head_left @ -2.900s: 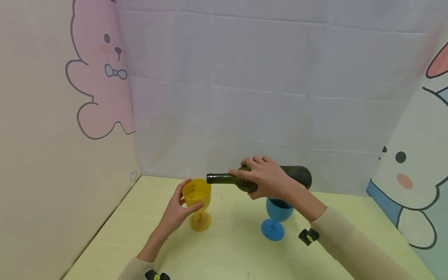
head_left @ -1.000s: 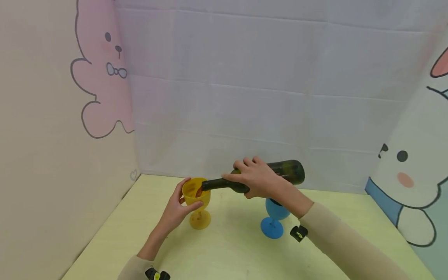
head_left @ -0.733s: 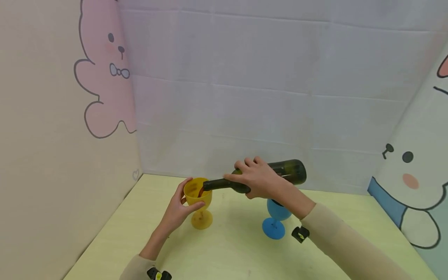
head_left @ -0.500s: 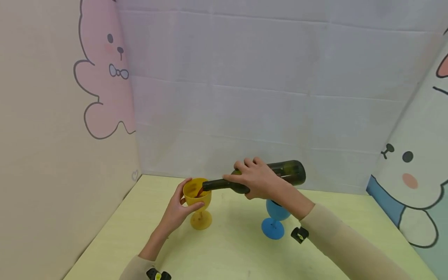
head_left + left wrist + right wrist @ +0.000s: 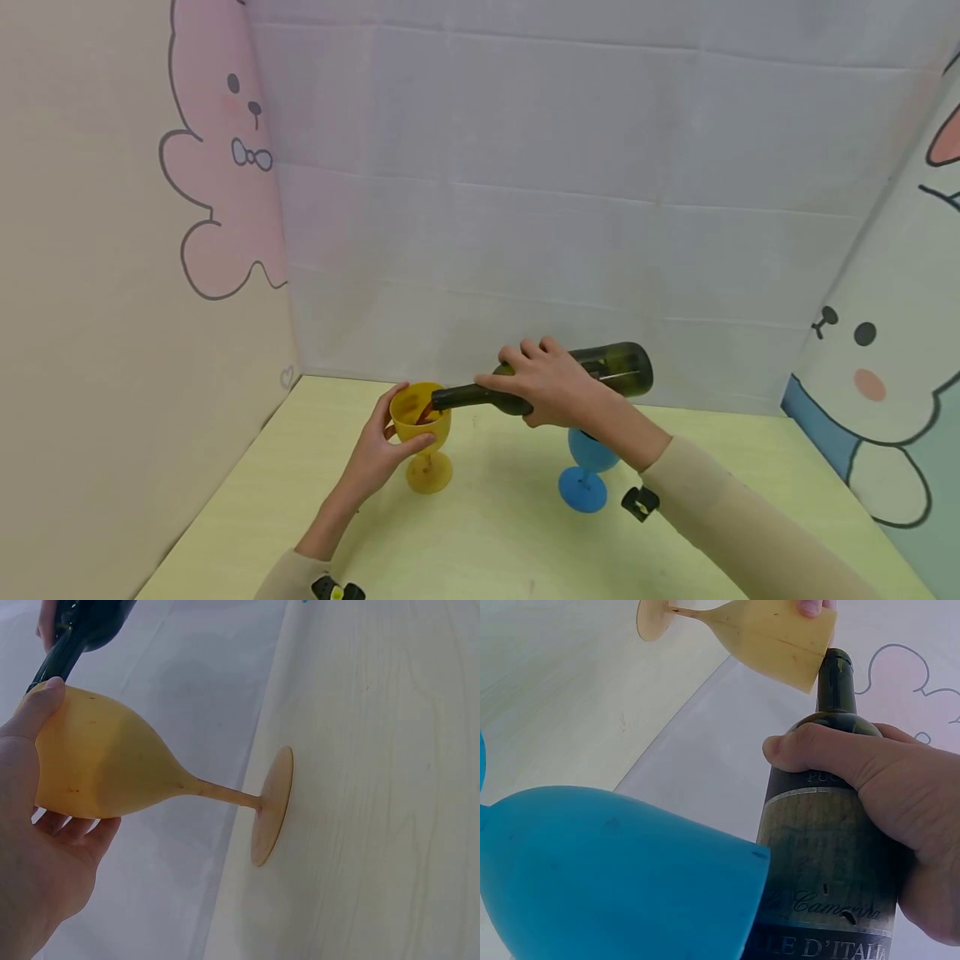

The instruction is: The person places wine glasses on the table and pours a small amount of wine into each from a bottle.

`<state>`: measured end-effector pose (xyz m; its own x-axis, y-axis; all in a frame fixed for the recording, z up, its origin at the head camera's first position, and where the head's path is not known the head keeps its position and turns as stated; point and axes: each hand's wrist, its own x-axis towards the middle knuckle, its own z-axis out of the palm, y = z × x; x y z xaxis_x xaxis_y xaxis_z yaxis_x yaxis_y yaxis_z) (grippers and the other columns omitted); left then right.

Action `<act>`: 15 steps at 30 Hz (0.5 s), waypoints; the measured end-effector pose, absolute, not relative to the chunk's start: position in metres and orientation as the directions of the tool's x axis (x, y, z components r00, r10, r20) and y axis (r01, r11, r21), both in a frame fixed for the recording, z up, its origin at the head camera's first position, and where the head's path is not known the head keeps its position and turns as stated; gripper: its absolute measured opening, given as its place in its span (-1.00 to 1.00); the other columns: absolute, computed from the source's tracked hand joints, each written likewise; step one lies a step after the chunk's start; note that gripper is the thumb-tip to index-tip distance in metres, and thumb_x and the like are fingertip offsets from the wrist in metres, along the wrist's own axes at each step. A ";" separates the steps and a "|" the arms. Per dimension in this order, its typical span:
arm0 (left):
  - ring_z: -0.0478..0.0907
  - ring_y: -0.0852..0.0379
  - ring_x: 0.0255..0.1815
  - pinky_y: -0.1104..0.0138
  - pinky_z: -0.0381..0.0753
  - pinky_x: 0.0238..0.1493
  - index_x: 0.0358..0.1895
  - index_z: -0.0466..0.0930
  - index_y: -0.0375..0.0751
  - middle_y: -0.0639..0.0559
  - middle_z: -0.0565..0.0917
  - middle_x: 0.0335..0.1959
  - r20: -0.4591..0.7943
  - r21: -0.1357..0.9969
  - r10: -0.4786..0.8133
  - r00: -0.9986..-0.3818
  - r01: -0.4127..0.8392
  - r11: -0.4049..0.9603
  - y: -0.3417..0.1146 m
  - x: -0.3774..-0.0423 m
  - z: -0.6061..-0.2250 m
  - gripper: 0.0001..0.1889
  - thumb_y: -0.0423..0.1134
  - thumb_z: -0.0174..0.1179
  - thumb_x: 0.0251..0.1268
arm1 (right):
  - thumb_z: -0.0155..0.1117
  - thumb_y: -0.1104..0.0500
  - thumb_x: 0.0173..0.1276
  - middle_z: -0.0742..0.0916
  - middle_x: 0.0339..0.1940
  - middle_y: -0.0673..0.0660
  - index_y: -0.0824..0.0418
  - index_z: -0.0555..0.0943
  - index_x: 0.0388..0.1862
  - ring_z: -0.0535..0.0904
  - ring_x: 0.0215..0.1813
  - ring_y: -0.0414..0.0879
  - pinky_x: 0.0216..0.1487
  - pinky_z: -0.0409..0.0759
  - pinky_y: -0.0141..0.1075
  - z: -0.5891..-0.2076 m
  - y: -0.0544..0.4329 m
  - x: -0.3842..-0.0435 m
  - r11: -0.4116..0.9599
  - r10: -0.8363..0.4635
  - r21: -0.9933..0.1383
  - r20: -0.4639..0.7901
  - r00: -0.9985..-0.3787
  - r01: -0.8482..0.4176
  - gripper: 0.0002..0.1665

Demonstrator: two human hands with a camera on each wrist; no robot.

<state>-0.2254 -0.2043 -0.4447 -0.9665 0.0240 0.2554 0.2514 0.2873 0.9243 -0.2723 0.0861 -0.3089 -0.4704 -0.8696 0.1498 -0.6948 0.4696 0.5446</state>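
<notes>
A yellow goblet point(image 5: 424, 433) stands upright on the table, its bowl gripped by my left hand point(image 5: 378, 454) with the thumb in front and fingers behind. My right hand point(image 5: 553, 385) grips a dark green wine bottle point(image 5: 618, 368) around its shoulder. The bottle tilts with its neck down to the left, mouth at the goblet's rim. Reddish liquid point(image 5: 425, 412) runs from the mouth into the yellow bowl. Below my right forearm stands a blue goblet point(image 5: 592, 452), its rim partly hidden by that arm. A printed label point(image 5: 821, 855) shows on the bottle in the right wrist view.
The pale yellow table point(image 5: 480, 542) ends at a white cloth backdrop point(image 5: 480, 208) behind. A wall with a pink cartoon animal point(image 5: 225, 167) rises at the left. Another wall, with a white cartoon animal point(image 5: 877, 450), stands at the right.
Since the earliest frame the bottle has tipped further, its base rising and its mouth moving left over the yellow goblet. Liquid began flowing. Over the last second both hands have stayed nearly still.
</notes>
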 end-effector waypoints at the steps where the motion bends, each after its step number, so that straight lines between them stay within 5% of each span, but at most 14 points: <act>1: 0.32 -0.10 0.43 -0.11 0.31 0.44 0.52 0.11 0.02 0.01 0.31 0.46 0.256 0.924 0.023 -0.966 0.251 0.287 -0.204 -0.226 -0.445 -0.07 -0.07 0.47 0.13 | 0.57 -0.23 0.03 0.54 0.18 0.10 -0.32 0.33 0.47 0.37 -0.11 0.01 -0.17 0.31 -0.09 -0.309 0.086 -0.272 0.471 -0.869 0.543 0.152 -0.470 -0.695 0.01; 15: 0.32 -0.11 0.44 -0.11 0.32 0.44 0.52 0.11 0.08 0.01 0.29 0.47 0.254 0.924 0.026 -0.967 0.251 0.289 -0.205 -0.227 -0.445 -0.08 -0.07 0.47 0.13 | 0.58 -0.21 0.03 0.55 0.17 0.11 -0.32 0.33 0.47 0.37 -0.11 0.01 -0.16 0.31 -0.09 -0.311 0.085 -0.274 0.479 -0.865 0.538 0.157 -0.476 -0.693 0.00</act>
